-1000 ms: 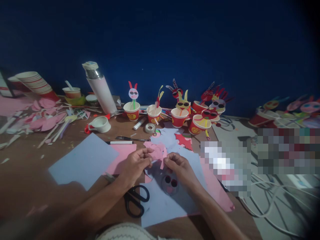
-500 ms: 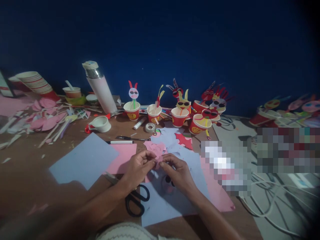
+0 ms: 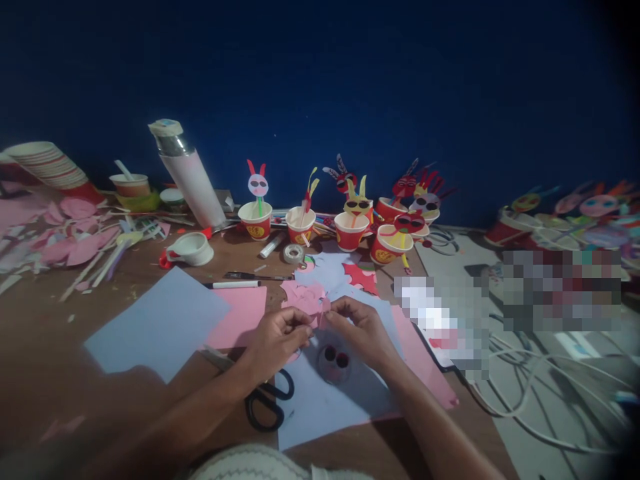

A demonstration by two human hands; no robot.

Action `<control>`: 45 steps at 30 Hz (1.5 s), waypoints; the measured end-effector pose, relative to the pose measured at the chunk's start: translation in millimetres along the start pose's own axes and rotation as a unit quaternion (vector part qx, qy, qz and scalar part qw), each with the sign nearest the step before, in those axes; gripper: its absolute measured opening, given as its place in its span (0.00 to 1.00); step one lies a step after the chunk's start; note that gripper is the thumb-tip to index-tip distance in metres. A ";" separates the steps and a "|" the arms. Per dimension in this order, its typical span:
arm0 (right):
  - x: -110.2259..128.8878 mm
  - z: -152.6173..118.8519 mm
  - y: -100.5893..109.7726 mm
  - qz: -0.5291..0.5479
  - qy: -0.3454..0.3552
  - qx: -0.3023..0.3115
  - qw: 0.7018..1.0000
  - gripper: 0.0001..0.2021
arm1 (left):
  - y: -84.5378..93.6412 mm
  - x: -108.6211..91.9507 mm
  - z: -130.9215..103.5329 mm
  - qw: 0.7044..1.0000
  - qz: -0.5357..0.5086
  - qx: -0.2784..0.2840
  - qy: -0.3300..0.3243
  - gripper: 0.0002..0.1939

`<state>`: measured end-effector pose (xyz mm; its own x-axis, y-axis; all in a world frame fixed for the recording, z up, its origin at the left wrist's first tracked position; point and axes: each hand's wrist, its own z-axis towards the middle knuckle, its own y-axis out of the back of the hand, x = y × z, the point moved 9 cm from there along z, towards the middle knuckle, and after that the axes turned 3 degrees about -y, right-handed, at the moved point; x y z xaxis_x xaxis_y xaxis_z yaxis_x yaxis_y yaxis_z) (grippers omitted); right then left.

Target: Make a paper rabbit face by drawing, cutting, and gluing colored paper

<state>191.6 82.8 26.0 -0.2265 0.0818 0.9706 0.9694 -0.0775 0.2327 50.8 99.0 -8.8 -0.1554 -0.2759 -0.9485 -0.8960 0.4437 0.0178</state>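
Above the pale blue sheet, my right hand [image 3: 364,332] pinches a small piece of pink paper [image 3: 325,311] between thumb and forefinger. My left hand [image 3: 280,339] is just left of it, its thumb and fingers closed together; whatever they grip is too small to make out. Beneath my hands lies a round paper face with dark sunglasses [image 3: 334,362], resting on the blue sheet [image 3: 320,413]. Pink cut scraps [image 3: 303,292] are just beyond my fingertips. Black-handled scissors [image 3: 267,402] lie beside my left wrist, partly covered by it.
Red paper cups [image 3: 256,223] with paper creatures stand along the back. A tape roll [image 3: 294,253], a marker [image 3: 235,285], a white cup [image 3: 191,249] and a flask [image 3: 190,180] stand or lie nearby. Pink scraps [image 3: 80,243] heap at left; cables [image 3: 520,400] coil at right.
My fingertips have moved slightly apart, with the pink piece in my right hand. The sunglasses face shows more fully now. The whole view has shifted a little.
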 end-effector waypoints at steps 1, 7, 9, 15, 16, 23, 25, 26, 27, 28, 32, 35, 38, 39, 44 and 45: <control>0.0 -0.2 -0.2 0.004 -0.001 0.001 1.000 0.06 | -1.4 -0.5 -0.8 1.000 0.008 0.005 0.001 0.10; -1.8 0.8 3.7 0.038 0.012 -0.005 0.999 0.05 | -4.2 -16.5 -2.5 0.996 0.062 0.023 -0.055 0.09; -1.9 1.8 4.4 0.048 0.015 0.003 0.999 0.05 | 3.7 -17.6 -1.1 0.996 0.067 -0.010 -0.064 0.09; 4.4 -1.4 -8.0 0.036 0.007 0.042 0.998 0.05 | 5.0 -14.0 1.3 0.997 0.048 -0.017 -0.060 0.08; 5.0 -2.2 -9.0 0.033 0.004 0.037 0.999 0.05 | 2.3 -13.3 0.8 0.997 0.048 -0.011 -0.051 0.09; 0.8 0.1 3.9 0.054 -0.011 0.009 0.998 0.06 | 1.3 -18.0 -2.1 0.996 0.080 0.020 -0.040 0.15; -0.4 2.8 17.7 0.072 -0.019 -0.011 0.997 0.08 | 11.0 -27.7 -0.1 0.987 0.137 0.019 -0.078 0.17; -0.3 4.0 25.5 0.079 -0.024 -0.021 0.996 0.08 | 16.0 -35.3 1.4 0.977 0.179 0.014 -0.111 0.18; 0.4 4.9 33.0 0.084 -0.028 -0.029 0.996 0.08 | 19.9 -43.3 3.2 0.962 0.227 0.006 -0.148 0.18; 1.6 5.5 39.3 0.084 -0.033 -0.031 0.995 0.08 | 22.1 -50.3 5.3 0.943 0.278 -0.003 -0.183 0.20; 4.0 4.7 50.8 0.066 -0.044 -0.011 0.997 0.08 | 6.2 -56.1 20.4 0.844 0.469 -0.003 -0.258 0.30; -4.0 2.9 44.7 0.044 -0.042 0.003 0.998 0.09 | -14.2 -46.1 32.5 0.796 0.540 0.019 -0.272 0.28; -17.9 1.1 29.9 0.020 -0.036 0.021 0.999 0.10 | -22.3 -40.5 38.9 0.789 0.548 0.030 -0.275 0.24; -22.5 0.4 25.0 0.011 -0.036 0.027 0.999 0.10 | -22.6 -40.1 39.9 0.788 0.549 0.033 -0.276 0.23; -35.0 -2.5 10.1 -0.027 -0.031 0.057 0.998 0.09 | -20.7 -41.9 42.7 0.791 0.544 0.033 -0.279 0.07; -35.8 -2.8 9.5 -0.033 -0.029 0.060 0.997 0.09 | -20.1 -42.2 43.8 0.794 0.539 0.029 -0.280 0.06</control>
<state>208.6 76.4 -6.3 -0.2878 0.1402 0.9474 0.9577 0.0489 0.2837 93.6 139.0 17.0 -0.5953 0.7050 -0.3855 -0.3455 0.2085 0.9150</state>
